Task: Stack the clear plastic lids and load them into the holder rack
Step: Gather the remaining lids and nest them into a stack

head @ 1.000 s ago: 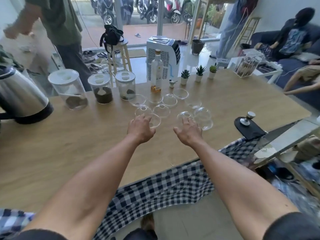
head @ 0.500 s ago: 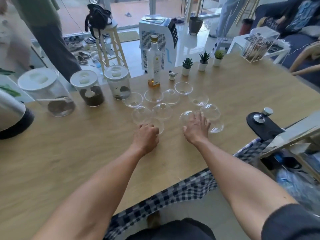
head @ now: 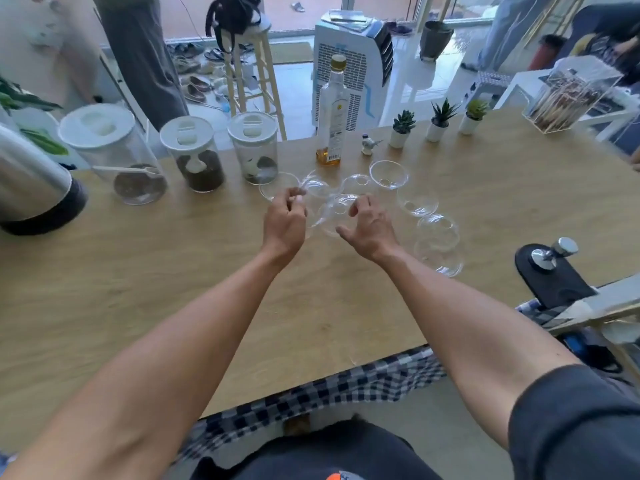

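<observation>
Out on the middle of the wooden surface [head: 450,161], just past both hands, the clear plastic lids [head: 388,174] are scattered in a loose cluster, some touching, some apart, none stacked as far as I can tell. They look like shallow domes, glassy and see-through, several with a round hole at the crown, and the grain of the wood shows straight through them. One pair sits off to the right, near the black pad with the metal knob [head: 554,251].

Left hand [head: 285,223] has its fingers curled together, pinching at the rim of a lid, though the plastic is so transparent I cannot tell whether it really has a grip. Right hand [head: 369,226] is spread, fingers apart, hovering over the dome lid [head: 337,209] between the two hands, touching or nearly so.

My read on the handling: these should weigh next to nothing, thin and springy, likely to skate across the smooth wood if pushed and to buckle if squeezed across the dome. The rim is the stiffest part, so a light pinch at the edge seems the place to take one. Nesting them dome into dome should work, but slick plastic may jam or slide.

No holder rack is plainly visible.
</observation>
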